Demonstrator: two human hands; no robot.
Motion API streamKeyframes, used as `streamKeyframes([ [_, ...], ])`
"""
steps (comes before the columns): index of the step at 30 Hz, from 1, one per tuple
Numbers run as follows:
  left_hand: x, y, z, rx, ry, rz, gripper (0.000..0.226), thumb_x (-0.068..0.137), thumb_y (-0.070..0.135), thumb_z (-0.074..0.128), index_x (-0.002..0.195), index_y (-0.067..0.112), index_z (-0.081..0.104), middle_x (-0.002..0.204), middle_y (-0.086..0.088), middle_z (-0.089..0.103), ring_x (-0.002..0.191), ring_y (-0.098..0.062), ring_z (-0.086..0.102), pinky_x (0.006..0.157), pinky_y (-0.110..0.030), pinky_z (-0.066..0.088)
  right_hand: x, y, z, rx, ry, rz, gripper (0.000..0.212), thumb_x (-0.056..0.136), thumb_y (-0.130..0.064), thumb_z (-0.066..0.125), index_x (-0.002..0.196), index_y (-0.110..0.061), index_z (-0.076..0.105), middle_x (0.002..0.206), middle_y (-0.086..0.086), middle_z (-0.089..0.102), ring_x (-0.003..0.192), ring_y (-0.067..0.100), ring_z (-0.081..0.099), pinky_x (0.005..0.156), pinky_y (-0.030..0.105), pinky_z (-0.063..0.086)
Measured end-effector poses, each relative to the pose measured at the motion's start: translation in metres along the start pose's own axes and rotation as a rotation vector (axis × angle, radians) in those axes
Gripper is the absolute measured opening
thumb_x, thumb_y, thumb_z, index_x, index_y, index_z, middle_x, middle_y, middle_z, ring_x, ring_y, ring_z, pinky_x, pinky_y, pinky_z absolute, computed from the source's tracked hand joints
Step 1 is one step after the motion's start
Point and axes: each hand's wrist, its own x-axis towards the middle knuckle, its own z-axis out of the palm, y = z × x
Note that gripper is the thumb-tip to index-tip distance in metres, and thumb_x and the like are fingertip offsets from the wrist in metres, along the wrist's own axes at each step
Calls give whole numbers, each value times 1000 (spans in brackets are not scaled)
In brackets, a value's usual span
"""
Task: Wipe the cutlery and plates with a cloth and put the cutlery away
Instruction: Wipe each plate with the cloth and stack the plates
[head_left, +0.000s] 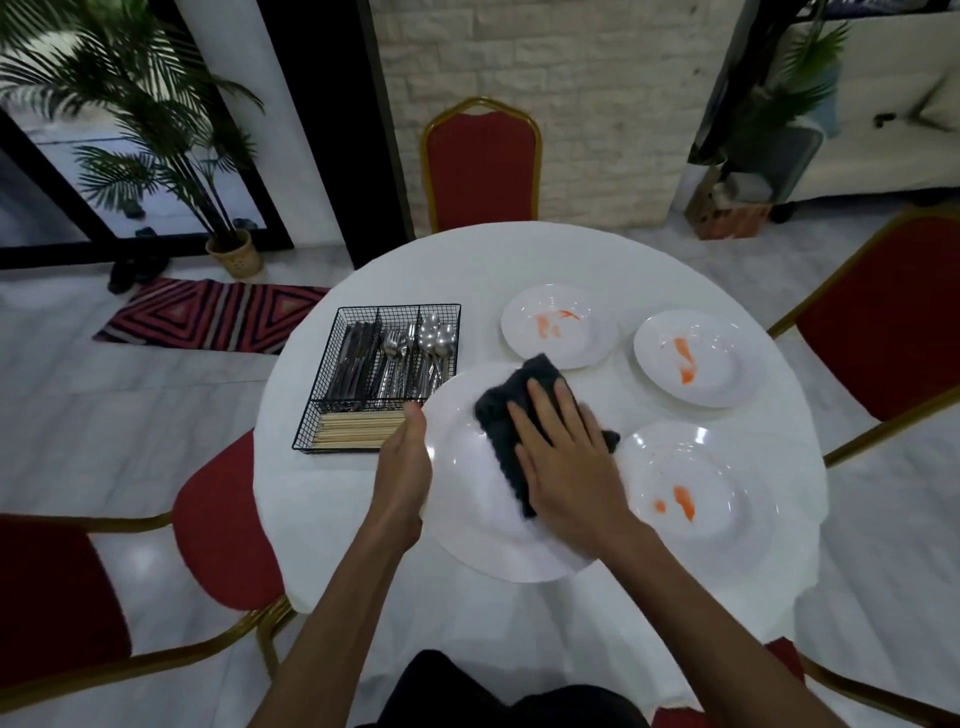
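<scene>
A large white plate (467, 499) is held tilted above the round white table (545, 260). My left hand (402, 467) grips its left rim. My right hand (566, 457) lies flat on a dark grey cloth (506, 421), pressing it against the plate's face. Three more white plates with orange smears rest on the table: one at the back (558, 325), one at the right (693, 358), one at the near right (696, 493). A black wire caddy (384, 374) at the left holds knives, forks, spoons and chopsticks.
Red chairs with gold frames ring the table: one at the far side (480, 161), one at the right (883, 322), two at the left (223, 519). A potted palm (156, 130) and a striped rug (208, 314) are on the floor at the left.
</scene>
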Motion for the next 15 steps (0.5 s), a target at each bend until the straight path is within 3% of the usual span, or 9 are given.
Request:
streamKeyframes([
  [3, -2, 2, 13, 45, 13, 61, 47, 106, 50, 30, 124, 22, 64, 114, 7, 66, 100, -13, 62, 80, -27, 47, 24, -40, 11, 133, 49, -18, 61, 102, -31, 29, 159, -8, 27, 167, 18, 17, 154, 42, 7, 122, 56, 22],
  [5, 5, 8, 8, 46, 75, 88, 49, 106, 50, 33, 118, 18, 67, 117, -1, 68, 100, -17, 63, 84, -30, 47, 3, -68, 16, 229, -58, -119, 66, 100, -34, 25, 161, -8, 19, 169, 13, 11, 156, 34, 1, 125, 50, 13],
  [7, 13, 14, -4, 35, 129, 105, 49, 106, 49, 33, 117, 15, 66, 114, -2, 67, 100, -19, 63, 88, -32, 47, -33, -70, 18, 257, -156, -244, 61, 106, -38, 19, 161, -13, 22, 169, 5, 17, 157, 25, 4, 126, 44, 12],
  [9, 18, 19, -14, 43, 157, 154, 47, 106, 47, 32, 125, 17, 63, 112, 3, 64, 102, -18, 60, 90, -31, 45, -57, -44, 24, 176, -128, -295, 57, 110, -39, 12, 158, -16, 34, 165, 2, 30, 155, 24, 19, 124, 44, 22],
  [12, 20, 17, -17, 75, 159, 195, 41, 105, 50, 33, 111, 25, 65, 104, 5, 68, 104, -21, 65, 94, -39, 52, -36, 2, 23, -35, -6, -144, 59, 109, -39, 13, 150, -14, 48, 159, 7, 42, 148, 32, 35, 112, 52, 41],
  [15, 14, 8, -3, 113, 111, 179, 43, 105, 51, 34, 97, 25, 67, 103, 4, 71, 103, -20, 67, 95, -43, 54, -1, 1, 22, -56, 52, 67, 58, 105, -36, 26, 154, -9, 40, 164, 14, 30, 152, 41, 22, 118, 58, 30],
])
